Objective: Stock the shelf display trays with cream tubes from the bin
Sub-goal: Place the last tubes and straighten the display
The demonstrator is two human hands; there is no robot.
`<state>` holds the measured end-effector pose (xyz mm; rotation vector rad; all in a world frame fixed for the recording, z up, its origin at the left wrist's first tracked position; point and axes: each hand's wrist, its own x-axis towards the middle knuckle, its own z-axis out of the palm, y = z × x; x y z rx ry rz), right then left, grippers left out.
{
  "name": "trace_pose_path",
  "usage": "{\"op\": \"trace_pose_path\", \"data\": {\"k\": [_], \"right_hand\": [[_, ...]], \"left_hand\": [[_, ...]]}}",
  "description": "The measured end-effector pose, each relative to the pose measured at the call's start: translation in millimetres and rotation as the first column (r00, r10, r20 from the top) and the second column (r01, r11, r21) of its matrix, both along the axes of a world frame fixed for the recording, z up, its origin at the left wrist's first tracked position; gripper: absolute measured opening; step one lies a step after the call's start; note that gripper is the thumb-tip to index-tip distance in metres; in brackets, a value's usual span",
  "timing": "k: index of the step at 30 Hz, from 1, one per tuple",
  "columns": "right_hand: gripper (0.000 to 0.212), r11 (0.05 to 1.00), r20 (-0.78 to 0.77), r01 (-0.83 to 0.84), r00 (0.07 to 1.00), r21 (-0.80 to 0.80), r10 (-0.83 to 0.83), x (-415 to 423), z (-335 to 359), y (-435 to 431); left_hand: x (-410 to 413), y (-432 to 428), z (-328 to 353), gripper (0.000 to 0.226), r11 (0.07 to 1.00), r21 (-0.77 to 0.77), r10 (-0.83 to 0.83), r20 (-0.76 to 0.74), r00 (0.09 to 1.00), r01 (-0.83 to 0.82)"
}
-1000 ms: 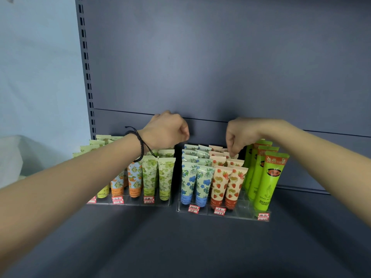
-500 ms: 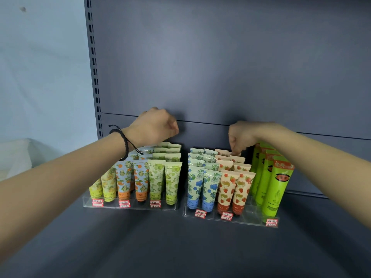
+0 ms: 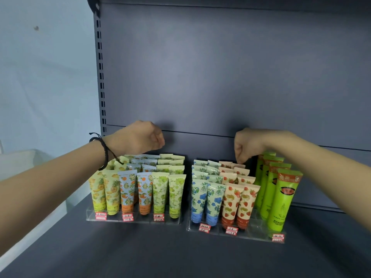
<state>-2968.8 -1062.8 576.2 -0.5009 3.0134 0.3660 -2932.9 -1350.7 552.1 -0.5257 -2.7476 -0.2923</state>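
Left hand (image 3: 138,137): clenched, back of the hand up, held above and to the left of the right tray (image 3: 259,235). Nothing shows in the fist, and the palm side is hidden. Black cord bracelet (image 3: 104,151) on that wrist.

Right hand (image 3: 249,145): over the back of the right tray, fingers (image 3: 240,157) curled downward. Their tips meet the top edge of the rearmost strawberry tubes (image 3: 239,203). Cannot tell whether they pinch a tube or only touch it.

Right tray, clear plastic, left to right:
- blue flower tubes (image 3: 206,199), two columns
- strawberry tubes, two columns in the middle
- tall green tubes (image 3: 283,199), one column at its right end

All stand cap down in stepped rows. Red-and-white price labels (image 3: 204,227) sit on its front lip.

Left tray (image 3: 132,219): just to the left of the right tray, a narrow gap between them, not touching. It holds yellow pineapple tubes (image 3: 104,189) farthest from the right tray, then orange tubes (image 3: 136,189), then green grape tubes (image 3: 168,191) nearest it.

Dark grey shelf (image 3: 180,253) lies under the right tray, and a back panel (image 3: 220,77) of the same grey rises behind it. White container (image 3: 20,161): far to the left of the right tray and only partly seen.
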Motion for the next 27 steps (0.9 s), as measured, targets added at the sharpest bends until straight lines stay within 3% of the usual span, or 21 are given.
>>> {"op": "trace_pose_path", "data": {"k": [9,17,27], "right_hand": [[0.020,0.995,-0.109,-0.003,0.994,-0.102,-0.008,47,34,21],[0.017,0.976,-0.097,-0.034,0.995,-0.214,0.013,102,38,29],[0.005,0.971,-0.123,-0.147,0.985,-0.187,0.125,111,5,-1]], "left_hand": [[4,3,-11,0.010,0.985,0.047,-0.167,0.039,0.985,0.165],[35,15,-10,0.014,0.962,0.028,-0.273,0.081,0.959,0.272],[51,6,-26,0.024,0.970,-0.187,-0.175,-0.072,0.982,0.159]]}}
